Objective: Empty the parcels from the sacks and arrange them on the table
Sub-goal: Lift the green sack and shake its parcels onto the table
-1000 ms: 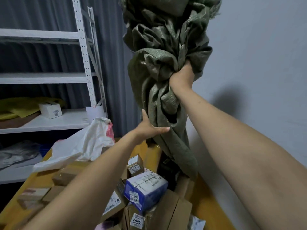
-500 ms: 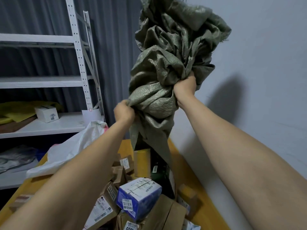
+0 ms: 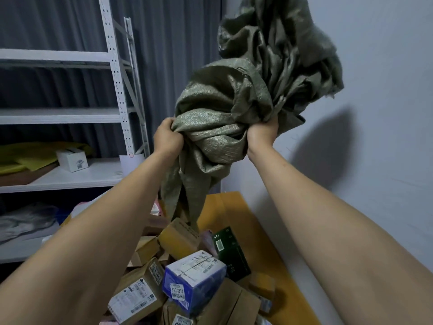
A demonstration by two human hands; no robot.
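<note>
A crumpled green woven sack (image 3: 236, 109) is held high above the table. My left hand (image 3: 167, 138) grips a bunch of its fabric on the left side, and my right hand (image 3: 262, 132) grips it on the right. The sack's lower end hangs down toward a heap of parcels on the yellow table (image 3: 239, 207). In the heap lie a blue-and-white box (image 3: 194, 277), a dark green box (image 3: 232, 252), a labelled brown carton (image 3: 138, 294) and several plain cardboard boxes (image 3: 178, 238).
A white metal shelving rack (image 3: 117, 90) stands at the left, with a small white box (image 3: 72, 159) and yellow sheets on one shelf. A grey wall (image 3: 375, 113) runs along the table's right side. Dark curtains hang behind.
My left hand went from resting flat against the sack to gripping its fabric. Both hands have gathered the sack up higher, and more of the parcel heap beneath it now shows.
</note>
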